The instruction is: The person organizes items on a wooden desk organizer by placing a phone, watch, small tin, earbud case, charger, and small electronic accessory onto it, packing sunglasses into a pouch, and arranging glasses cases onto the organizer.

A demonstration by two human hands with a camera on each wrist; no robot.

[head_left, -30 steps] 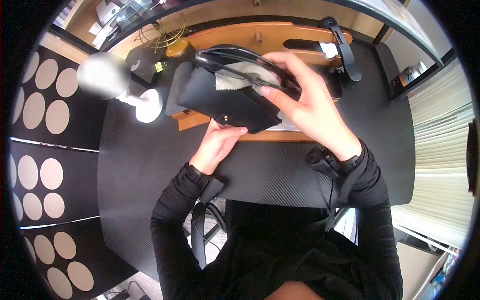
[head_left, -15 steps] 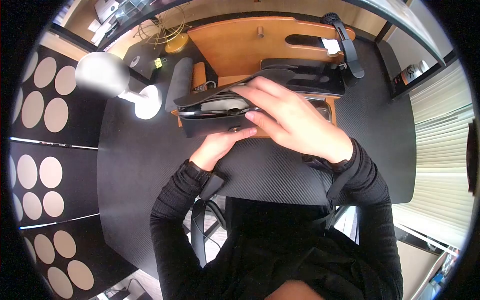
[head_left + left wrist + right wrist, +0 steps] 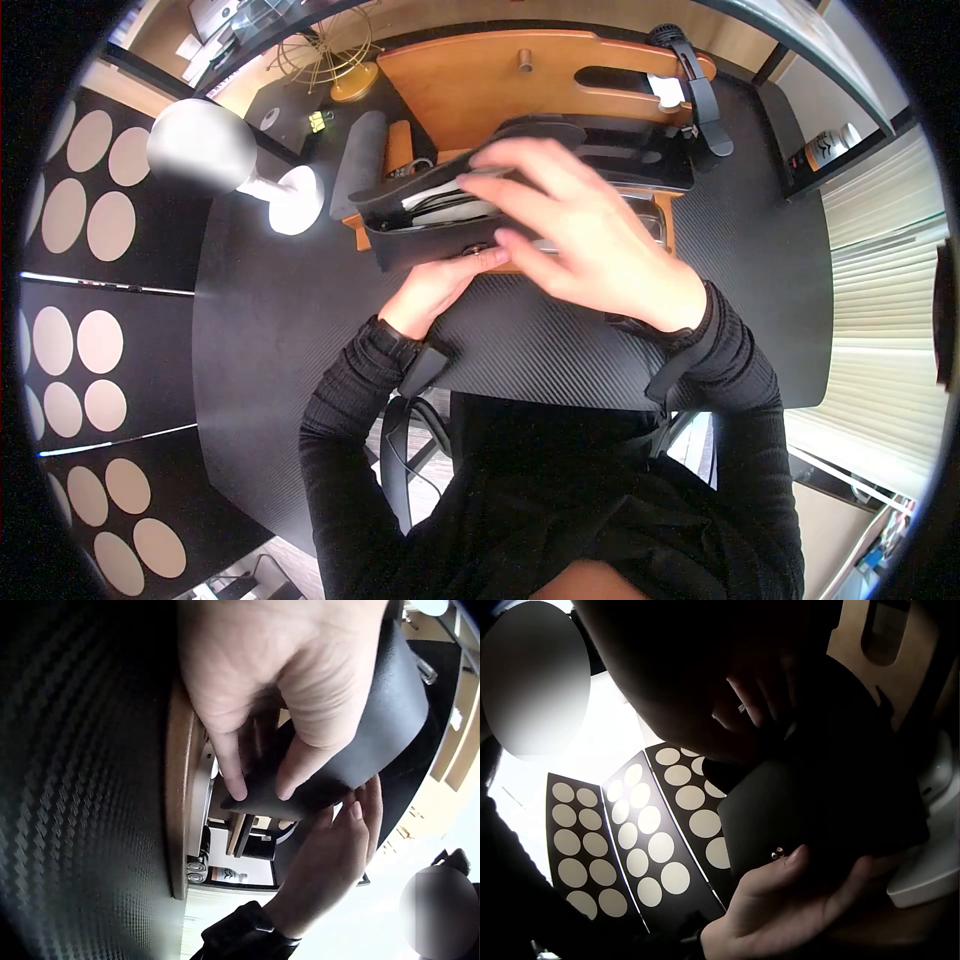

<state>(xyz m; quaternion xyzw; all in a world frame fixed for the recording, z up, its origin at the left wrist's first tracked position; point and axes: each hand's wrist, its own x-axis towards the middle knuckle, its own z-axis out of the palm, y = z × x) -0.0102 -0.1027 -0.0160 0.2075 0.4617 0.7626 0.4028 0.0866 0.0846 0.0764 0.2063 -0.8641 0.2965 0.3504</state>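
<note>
A black case (image 3: 405, 246) with a snap stud is tilted above the wooden organizer, its flap raised; glasses and pale cloth (image 3: 470, 209) show inside its mouth. My left hand (image 3: 432, 292) grips the case from below, thumb along its front near the stud, as the right wrist view also shows on the case (image 3: 757, 817). My right hand (image 3: 600, 235), slightly blurred, is at the opening with bent, spread fingers around the flap and mouth. In the left wrist view the right hand (image 3: 330, 859) touches the case's far side; whether it pinches anything is hidden.
Behind the case stands a wooden organizer (image 3: 460, 85) with a grey roll (image 3: 363, 165) at its left and a black headset-like item (image 3: 705, 110) at its right. A white lamp (image 3: 297, 200) stands left, a gold wire ornament (image 3: 352, 82) behind. A bottle (image 3: 825, 148) sits right.
The case has turned and lowered, its mouth now facing up. The glasses and cloth have gone down into it, and my right hand has let go of the glasses. The left hand keeps its grip.
</note>
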